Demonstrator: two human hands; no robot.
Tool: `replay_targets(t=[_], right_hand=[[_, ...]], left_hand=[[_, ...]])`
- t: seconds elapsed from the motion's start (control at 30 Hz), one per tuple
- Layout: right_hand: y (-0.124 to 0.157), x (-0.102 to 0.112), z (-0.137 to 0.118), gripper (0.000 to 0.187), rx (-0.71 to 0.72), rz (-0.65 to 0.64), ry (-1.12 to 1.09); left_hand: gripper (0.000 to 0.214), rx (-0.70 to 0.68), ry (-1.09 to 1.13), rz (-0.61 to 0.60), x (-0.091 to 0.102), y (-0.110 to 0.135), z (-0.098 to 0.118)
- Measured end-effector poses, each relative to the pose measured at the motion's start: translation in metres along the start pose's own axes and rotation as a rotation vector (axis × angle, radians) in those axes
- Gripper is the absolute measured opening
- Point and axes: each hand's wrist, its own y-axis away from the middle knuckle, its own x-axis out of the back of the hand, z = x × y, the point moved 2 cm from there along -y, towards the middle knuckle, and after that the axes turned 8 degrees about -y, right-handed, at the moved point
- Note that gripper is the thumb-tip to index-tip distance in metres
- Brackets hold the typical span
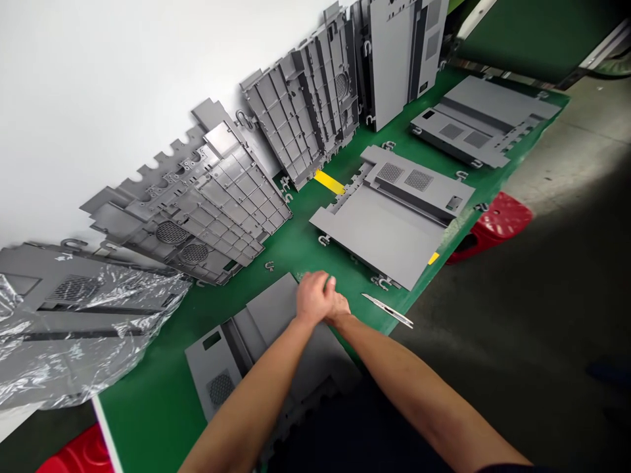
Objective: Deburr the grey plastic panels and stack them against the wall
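Note:
Both hands meet over the far edge of a grey plastic panel (283, 328) lying in front of me. My left hand (313, 297) is closed, its thumb bent towards the other hand. Against it sits my right hand (339, 307), partly covered, with its fingers curled in. Whatever they grip, if anything, is hidden. To the right of the hands a scalpel-like knife (387, 310) rests on the green table top (290, 246). A small grey hook-shaped piece (269, 266) lies beyond the hands, to the left.
A flat grey panel (389, 217) lies further along, and another panel (486, 118) behind it. Several ribbed panels (197, 203) lean against the white wall (98, 85). Clear plastic film (98, 341) wraps a panel at left. A red stool (503, 217) stands beside the table.

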Motion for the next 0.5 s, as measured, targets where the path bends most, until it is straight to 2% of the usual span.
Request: replay_targets(t=[0.07, 0.1, 0.13, 0.17, 0.27, 0.4, 0.5], right_hand=[[0.001, 0.003, -0.001, 0.059, -0.001, 0.015, -0.010], [0.003, 0.005, -0.002, 0.068, -0.003, 0.030, -0.018], [0.005, 0.006, -0.003, 0.076, -0.008, 0.047, -0.027], [0.007, 0.007, -0.004, 0.081, -0.017, 0.062, -0.039], [0.015, 0.013, 0.003, 0.085, -0.073, 0.078, -0.084], [0.024, 0.023, 0.025, 0.067, -0.129, 0.073, -0.146], [0.027, 0.028, 0.036, 0.058, -0.120, 0.103, -0.192]], left_hand=[[0.048, 0.136, 0.046, 0.300, 0.018, 0.001, -0.035], [0.048, 0.240, 0.036, 0.363, 0.024, 0.002, -0.055], [0.049, 0.348, 0.005, 0.334, 0.028, 0.003, -0.074], [0.049, 0.428, -0.020, 0.254, 0.030, 0.003, -0.091], [0.045, 0.502, -0.023, 0.017, 0.029, 0.001, -0.124], [0.051, 0.493, 0.019, -0.149, 0.033, -0.006, -0.133], [0.059, 0.493, 0.030, -0.175, 0.052, -0.002, -0.128]])
